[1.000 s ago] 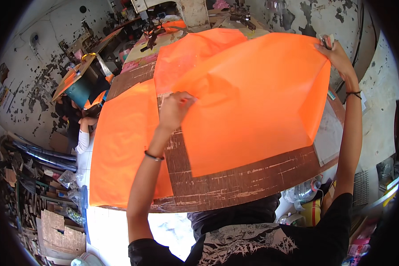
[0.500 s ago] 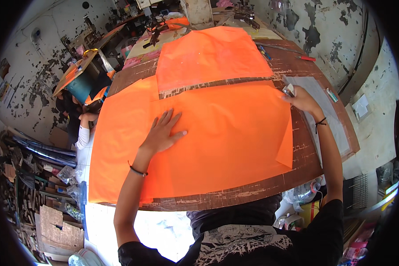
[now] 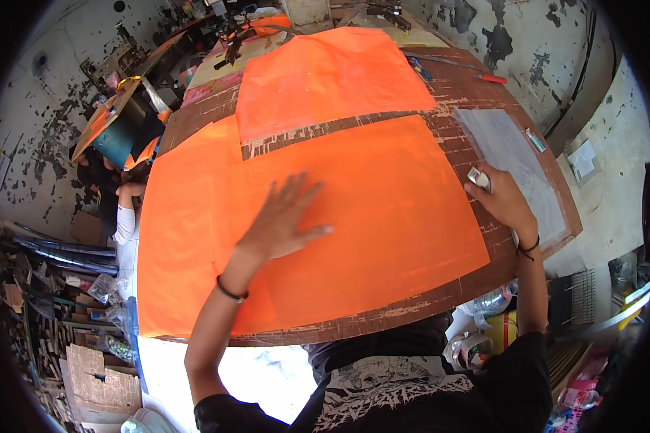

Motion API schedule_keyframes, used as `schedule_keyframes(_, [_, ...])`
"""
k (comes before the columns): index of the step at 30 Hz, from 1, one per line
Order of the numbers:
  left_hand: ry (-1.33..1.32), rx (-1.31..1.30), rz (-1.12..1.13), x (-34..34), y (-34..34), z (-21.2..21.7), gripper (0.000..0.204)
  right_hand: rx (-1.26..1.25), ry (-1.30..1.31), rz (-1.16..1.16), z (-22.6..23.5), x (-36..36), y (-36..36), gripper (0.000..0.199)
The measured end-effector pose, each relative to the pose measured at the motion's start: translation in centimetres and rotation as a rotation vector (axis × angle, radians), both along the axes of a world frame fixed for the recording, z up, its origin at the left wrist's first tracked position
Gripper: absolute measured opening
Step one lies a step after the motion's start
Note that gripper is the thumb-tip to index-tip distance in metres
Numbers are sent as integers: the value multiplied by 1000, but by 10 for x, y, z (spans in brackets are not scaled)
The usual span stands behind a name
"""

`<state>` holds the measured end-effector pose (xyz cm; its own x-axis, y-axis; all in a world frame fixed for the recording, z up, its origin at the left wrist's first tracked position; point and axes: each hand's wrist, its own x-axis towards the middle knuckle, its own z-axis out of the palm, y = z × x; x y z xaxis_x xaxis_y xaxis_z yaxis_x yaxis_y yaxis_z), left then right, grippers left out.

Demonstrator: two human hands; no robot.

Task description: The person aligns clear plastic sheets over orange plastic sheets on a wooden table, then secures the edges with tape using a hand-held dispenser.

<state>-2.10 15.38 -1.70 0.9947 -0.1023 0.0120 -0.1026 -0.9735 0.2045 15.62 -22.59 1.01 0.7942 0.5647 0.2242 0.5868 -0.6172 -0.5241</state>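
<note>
Across the brown worn tabletop (image 3: 461, 162) lies a wide orange sheet (image 3: 390, 224), flat out to its near right corner. It meets or overlaps another orange sheet (image 3: 184, 216) on the left; which lies on top I cannot tell. My left hand (image 3: 278, 224), slightly blurred, has its fingers spread over the middle of the wide sheet; whether it touches is unclear. Just beyond the sheet's right edge, my right hand (image 3: 509, 202) is closed on a small white and silvery object (image 3: 479, 179) whose kind does not show. A third orange sheet (image 3: 332, 86) lies farther back.
Right of my right hand is a translucent grey sheet (image 3: 513, 144) with a small green-white tool (image 3: 535, 140). A long metal ruler (image 3: 440, 60) and a red-handled tool (image 3: 492, 78) lie at the far right. Beyond the table's left side, a person (image 3: 115, 187) sits.
My right hand has come nearer from the sheet's far right corner, and the turned-up right edge now lies flat. My left hand has shifted slightly right, its fingers still spread.
</note>
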Motion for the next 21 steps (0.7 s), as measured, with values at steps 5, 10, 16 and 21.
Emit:
schedule_keyframes(5, [-53,4,-204,41,-56,-23,83,88,11,-340,-8,-31,-73,29])
schedule_keyframes(10, [-46,68,-270,58,-61,-23,83,228,-124,-542,-48,-53,-112,29])
schedule_keyframes(16, [-79,26,-280,63,-55,-25,81,118,-85,-596,-25,-31,-87,30])
schedule_keyframes(21, [-83,17,-266,67,-54,-23,79,35,-146,-513,-33,20,-74,24])
